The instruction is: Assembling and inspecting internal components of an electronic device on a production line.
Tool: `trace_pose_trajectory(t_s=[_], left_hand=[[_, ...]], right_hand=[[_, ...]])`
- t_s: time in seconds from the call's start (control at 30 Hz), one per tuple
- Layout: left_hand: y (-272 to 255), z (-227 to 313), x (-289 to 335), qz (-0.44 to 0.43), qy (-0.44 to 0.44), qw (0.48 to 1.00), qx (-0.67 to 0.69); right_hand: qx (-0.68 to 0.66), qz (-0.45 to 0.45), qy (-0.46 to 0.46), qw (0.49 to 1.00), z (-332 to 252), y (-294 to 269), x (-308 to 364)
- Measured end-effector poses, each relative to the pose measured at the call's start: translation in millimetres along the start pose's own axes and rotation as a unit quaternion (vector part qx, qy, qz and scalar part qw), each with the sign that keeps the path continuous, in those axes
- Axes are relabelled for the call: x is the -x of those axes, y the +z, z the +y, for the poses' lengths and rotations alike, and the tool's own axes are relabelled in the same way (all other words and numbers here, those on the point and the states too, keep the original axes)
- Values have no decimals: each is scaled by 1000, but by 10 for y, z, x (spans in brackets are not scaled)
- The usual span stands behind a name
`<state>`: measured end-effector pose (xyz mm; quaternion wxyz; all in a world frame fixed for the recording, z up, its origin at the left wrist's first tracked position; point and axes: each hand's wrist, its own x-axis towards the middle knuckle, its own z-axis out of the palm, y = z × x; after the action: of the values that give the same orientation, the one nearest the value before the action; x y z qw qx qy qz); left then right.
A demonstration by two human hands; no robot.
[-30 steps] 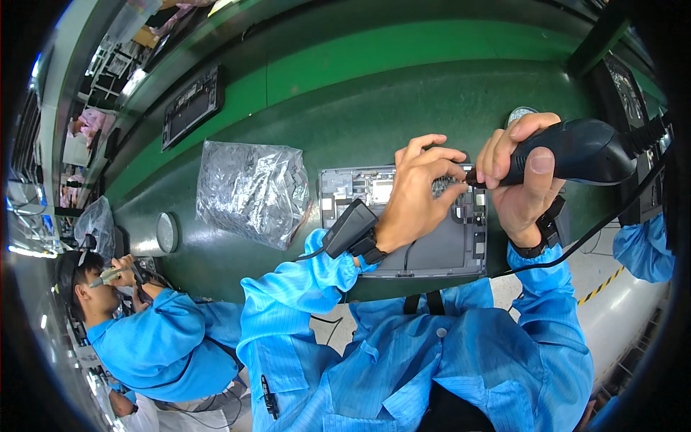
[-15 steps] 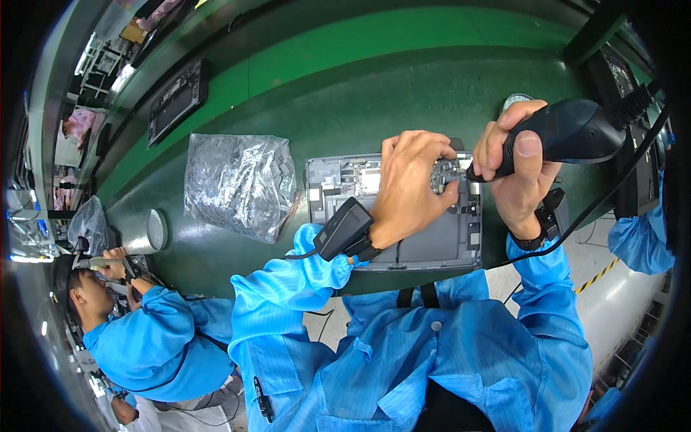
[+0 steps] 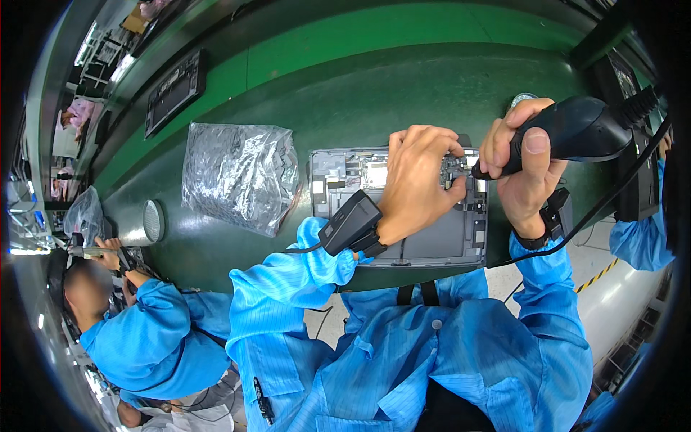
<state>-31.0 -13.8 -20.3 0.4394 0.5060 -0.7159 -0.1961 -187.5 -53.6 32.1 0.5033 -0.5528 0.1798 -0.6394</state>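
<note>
A grey, flat device housing [image 3: 417, 248] lies open-faced on the green table in front of me, its inner parts showing. Over its upper right part arches my left hand [image 3: 417, 180], thumb and fingertips curled around a small green circuit board [image 3: 451, 170]. My right hand [image 3: 529, 155] is wrapped around a black electric screwdriver [image 3: 586, 129], held almost level. The screwdriver's tip points left, at the board's right edge; whether it touches a screw is too small to see. Both wrists carry black strapped-on devices.
Left of the housing lies a clear plastic bag [image 3: 237, 176] of dark parts. A round container [image 3: 153, 220] stands farther left; another dark housing [image 3: 175, 93] is at the far left. The screwdriver's cable [image 3: 612, 194] hangs at right. A co-worker in blue [image 3: 158, 331] sits to the left.
The view has shifted slightly, so the housing and bag sit a little differently in the picture. Both hands keep their places on the board and the screwdriver.
</note>
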Motion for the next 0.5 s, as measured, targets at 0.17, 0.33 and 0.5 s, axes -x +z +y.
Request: trace_pose_trajectory(t_s=[0.17, 0.33, 0.5], left_hand=[[4, 2, -2, -2, -8, 1000, 9], [18, -2, 0, 1, -9, 1000, 10], [23, -10, -3, 4, -7, 1000, 12]], right_hand=[[8, -10, 0, 1000, 21, -21, 1], [9, -20, -4, 1000, 27, -5, 10], [21, -21, -23, 999, 56, -4, 24]])
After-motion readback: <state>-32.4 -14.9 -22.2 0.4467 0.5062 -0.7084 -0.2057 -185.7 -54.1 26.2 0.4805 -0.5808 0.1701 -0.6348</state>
